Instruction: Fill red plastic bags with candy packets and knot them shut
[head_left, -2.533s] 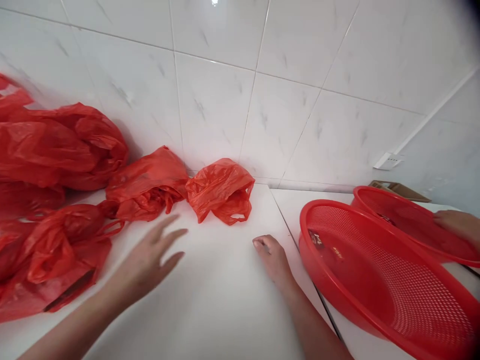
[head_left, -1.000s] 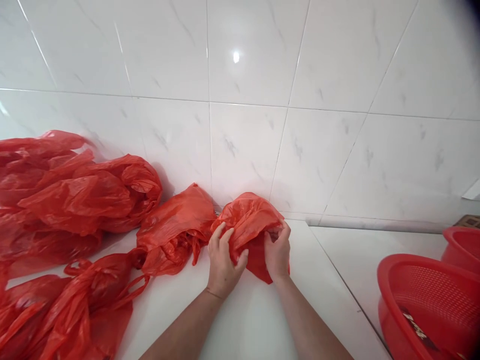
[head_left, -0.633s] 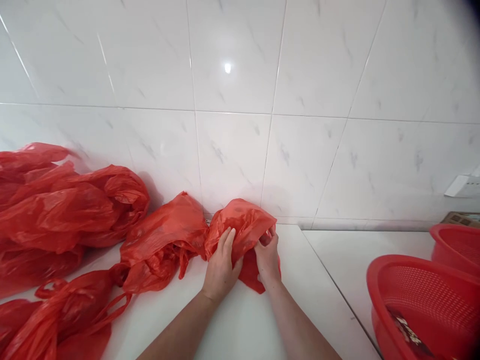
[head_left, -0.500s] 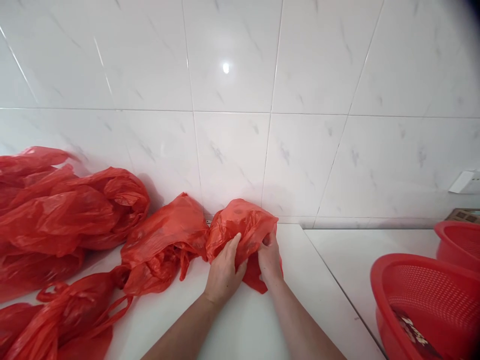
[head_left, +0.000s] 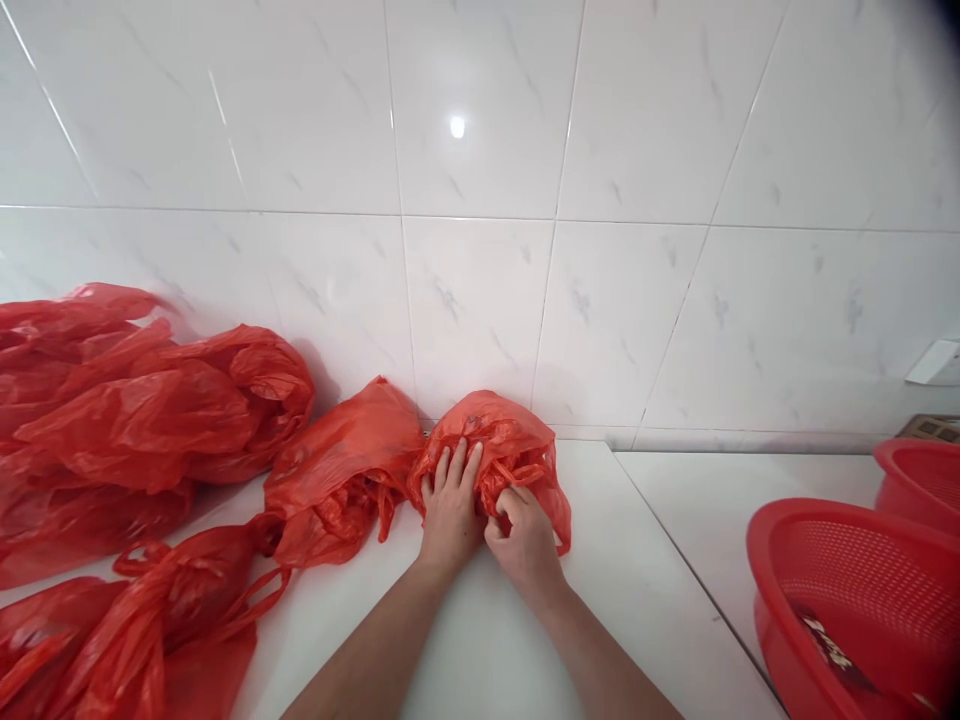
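Note:
A small red plastic bag (head_left: pixel 510 440) lies on the white counter (head_left: pixel 495 640) against the tiled wall. My left hand (head_left: pixel 450 500) rests on the bag's left side with its fingers stretched flat on the plastic. My right hand (head_left: pixel 525 540) is curled and pinches the bag's crumpled front part. What the bag contains is hidden.
A second red bag (head_left: pixel 341 470) touches the first on the left. Several more red bags (head_left: pixel 135 420) are piled further left and toward the front. A red mesh basket (head_left: pixel 855 610) stands at the right, with another red basket (head_left: pixel 919 475) behind it.
Both hands went from the bare counter onto the small red bag. In the last half second my right hand came nearer and curled into the bag's front, while my left fingers flattened on it.

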